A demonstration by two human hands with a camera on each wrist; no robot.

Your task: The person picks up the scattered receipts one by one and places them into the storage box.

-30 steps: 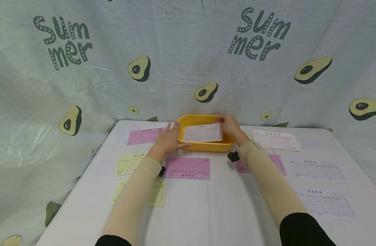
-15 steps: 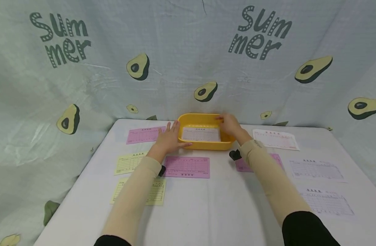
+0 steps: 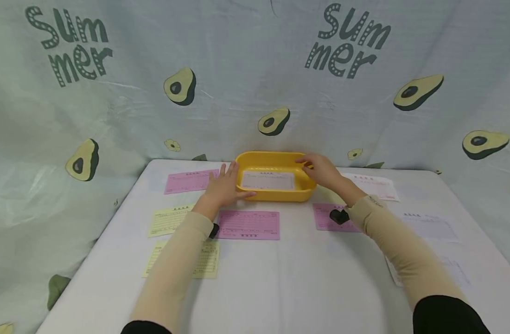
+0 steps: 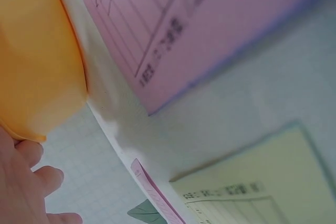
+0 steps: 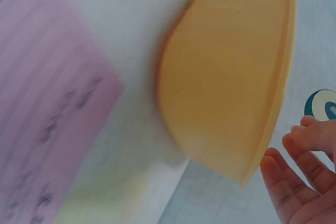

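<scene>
A yellow plastic tray point(image 3: 276, 196) stands at the back of the table with a white printed form slip point(image 3: 267, 181) lying flat inside. My left hand point(image 3: 221, 188) rests against the tray's left end, fingers spread, thumb along the front rim. In the left wrist view its fingertips point(image 4: 51, 179) lie by the rim of the tray point(image 4: 37, 51). Over the tray's right end is my right hand point(image 3: 321, 170), its fingers loosely bent and holding nothing. The right wrist view shows that hand point(image 5: 304, 177) beside the rim of the tray point(image 5: 220, 77).
Pink slips lie at the back left point(image 3: 188, 182), before the tray point(image 3: 248, 225) and near the right forearm point(image 3: 323, 217). Yellow slips point(image 3: 168, 220) are on the left. White slips point(image 3: 373, 186) lie along the right side, partly behind the forearm. A patterned curtain point(image 3: 221, 125) hangs behind.
The white slip was raised in the tray under my right hand and now lies flat on its bottom. My right hand has let go and drawn slightly right. The left hand keeps its place.
</scene>
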